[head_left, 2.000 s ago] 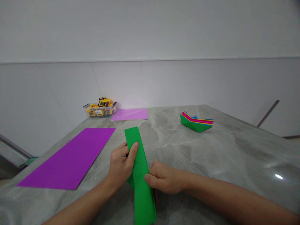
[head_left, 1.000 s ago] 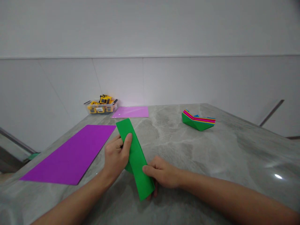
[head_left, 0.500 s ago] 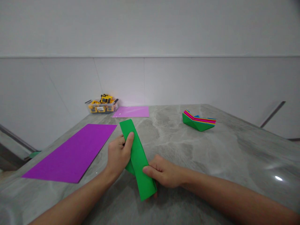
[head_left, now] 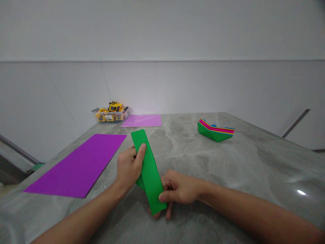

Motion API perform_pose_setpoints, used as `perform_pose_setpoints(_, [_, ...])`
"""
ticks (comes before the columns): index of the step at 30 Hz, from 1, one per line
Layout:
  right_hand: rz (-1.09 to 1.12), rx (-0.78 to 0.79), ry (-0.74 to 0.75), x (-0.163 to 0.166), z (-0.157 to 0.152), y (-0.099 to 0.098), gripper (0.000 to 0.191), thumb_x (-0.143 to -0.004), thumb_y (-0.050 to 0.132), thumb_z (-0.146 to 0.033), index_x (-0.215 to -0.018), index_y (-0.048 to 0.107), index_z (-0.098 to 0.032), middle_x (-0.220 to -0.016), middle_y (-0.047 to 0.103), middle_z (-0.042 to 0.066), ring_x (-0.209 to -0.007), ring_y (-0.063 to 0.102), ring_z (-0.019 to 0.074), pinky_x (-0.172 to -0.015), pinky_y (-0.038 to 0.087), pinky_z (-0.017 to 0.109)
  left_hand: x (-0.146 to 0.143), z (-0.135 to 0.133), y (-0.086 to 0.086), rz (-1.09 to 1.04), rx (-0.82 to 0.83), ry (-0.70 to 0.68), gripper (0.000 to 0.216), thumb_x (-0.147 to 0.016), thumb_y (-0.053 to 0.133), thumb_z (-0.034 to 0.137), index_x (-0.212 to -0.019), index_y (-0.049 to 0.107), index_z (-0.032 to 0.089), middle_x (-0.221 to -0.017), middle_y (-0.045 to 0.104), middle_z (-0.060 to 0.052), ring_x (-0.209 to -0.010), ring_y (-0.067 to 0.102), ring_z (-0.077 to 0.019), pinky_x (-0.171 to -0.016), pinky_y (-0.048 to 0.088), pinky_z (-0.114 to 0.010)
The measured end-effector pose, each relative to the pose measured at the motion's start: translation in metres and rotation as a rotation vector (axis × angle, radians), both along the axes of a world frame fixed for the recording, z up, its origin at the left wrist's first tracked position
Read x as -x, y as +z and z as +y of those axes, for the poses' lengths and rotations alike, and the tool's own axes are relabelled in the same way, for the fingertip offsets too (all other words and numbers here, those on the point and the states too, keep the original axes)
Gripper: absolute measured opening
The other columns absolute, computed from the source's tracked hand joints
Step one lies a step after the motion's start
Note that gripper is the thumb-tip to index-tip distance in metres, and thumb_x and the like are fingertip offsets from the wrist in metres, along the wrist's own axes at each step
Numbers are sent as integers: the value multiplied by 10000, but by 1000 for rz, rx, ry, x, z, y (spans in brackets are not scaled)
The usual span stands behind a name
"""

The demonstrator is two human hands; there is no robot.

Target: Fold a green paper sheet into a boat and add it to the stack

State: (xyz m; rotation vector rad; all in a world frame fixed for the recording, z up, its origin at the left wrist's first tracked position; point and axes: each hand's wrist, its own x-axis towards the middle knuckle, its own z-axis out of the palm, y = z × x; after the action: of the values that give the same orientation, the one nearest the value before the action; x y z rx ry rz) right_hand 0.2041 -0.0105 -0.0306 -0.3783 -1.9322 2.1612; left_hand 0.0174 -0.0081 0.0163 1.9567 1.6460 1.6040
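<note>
A long folded strip of green paper (head_left: 148,167) is held just above the grey marble table (head_left: 228,169), running from near me toward the back. My left hand (head_left: 129,166) grips its upper half, thumb pressed on top. My right hand (head_left: 177,191) pinches the strip's near end, thumb on top and fingers underneath. Both hands are closed on the paper.
A large purple sheet (head_left: 81,162) lies at the left. A smaller pink-purple sheet (head_left: 142,120) and a clear box of yellow toy vehicles (head_left: 110,113) sit at the back. A stack of folded paper boats (head_left: 215,131), green outermost, rests at the back right.
The green strip has shifted a little and its near end sits lower. My right hand slid down to the strip's near end, fingers now showing beneath it. My left hand barely moved.
</note>
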Motion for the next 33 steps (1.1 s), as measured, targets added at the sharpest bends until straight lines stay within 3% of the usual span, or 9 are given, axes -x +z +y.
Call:
perform_pose_setpoints(6, [69,47,23,-1,1,2,623,-715,750,-594,-1006,693,-46,-921,722,156,-798,707,178,-643,578,236,2,1,1,-23,1,-1,522,-901,508,439,-464,345,205,-482,334,41,-426,309,-98,-405,199,-253])
perform_pose_setpoints(9, [8,10,-32,0,0,8,621,-737,679,-667,-876,704,-62,-777,720,114,-631,686,145,-548,543,202,4,3,0,-45,17,50,519,-902,508,453,-475,340,210,-477,320,44,-427,300,-101,-402,190,-254])
perform_pose_setpoints(12, [-124,-65,-161,4,-1,12,711,-838,451,-748,-653,654,-92,-594,664,68,-394,560,79,-394,444,161,6,5,0,-53,16,88,521,-901,505,458,-474,336,213,-474,317,44,-428,296,-103,-402,186,-254])
perform_pose_setpoints(16, [-212,-156,-246,9,-3,12,751,-862,334,-768,-555,581,-129,-542,632,52,-343,494,58,-348,397,153,6,7,0,-44,1,101,523,-896,504,462,-467,337,213,-468,315,45,-425,292,-104,-403,182,-254])
perform_pose_setpoints(24, [-142,-25,-173,9,-3,7,694,-779,486,-781,-682,611,-106,-674,695,106,-500,644,124,-431,490,193,8,15,-5,-66,51,82,537,-879,495,511,-464,322,219,-458,295,42,-424,279,-108,-394,169,-250])
perform_pose_setpoints(33, [-63,29,-148,8,-3,-1,454,-749,711,-537,-821,641,-94,-879,736,141,-683,710,158,-520,514,204,13,18,1,-85,36,93,528,-862,508,501,-467,295,223,-455,272,45,-421,264,-104,-390,164,-250])
